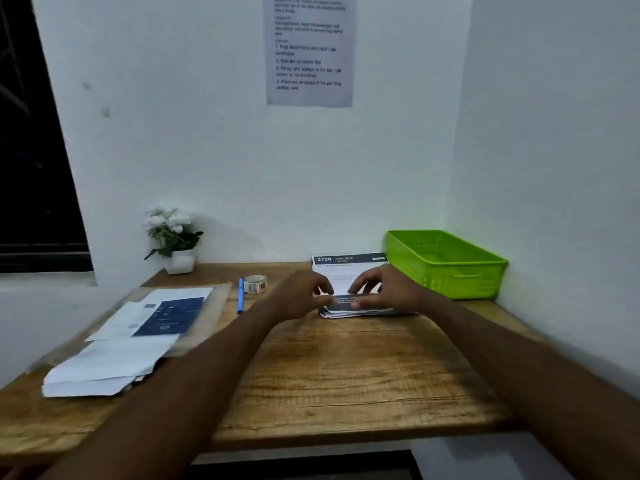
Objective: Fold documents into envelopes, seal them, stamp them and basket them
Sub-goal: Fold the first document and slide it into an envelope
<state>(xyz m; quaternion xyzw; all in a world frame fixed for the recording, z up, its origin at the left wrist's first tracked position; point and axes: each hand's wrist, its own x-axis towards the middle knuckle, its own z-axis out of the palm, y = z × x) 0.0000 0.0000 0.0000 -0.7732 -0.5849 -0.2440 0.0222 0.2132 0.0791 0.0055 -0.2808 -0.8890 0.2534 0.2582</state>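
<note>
A stack of printed documents point(349, 265) with a dark header lies at the back of the wooden desk point(346, 375), beside the green basket point(446, 263). Both my hands reach over the stack's near edge. My left hand point(299, 294) has its fingers curled down on the near left part of the top sheet. My right hand point(384, 289) pinches the near edge of the top sheet, which is lifted and bent over. Envelopes point(104, 372) lie in a loose pile at the left front.
A clear folder with blue-printed sheets point(169, 315) lies left of centre. A blue pen point(240, 296) and a tape roll point(255, 284) sit behind it. A potted white flower point(173, 237) stands at the back left. An instruction sheet point(310, 50) hangs on the wall.
</note>
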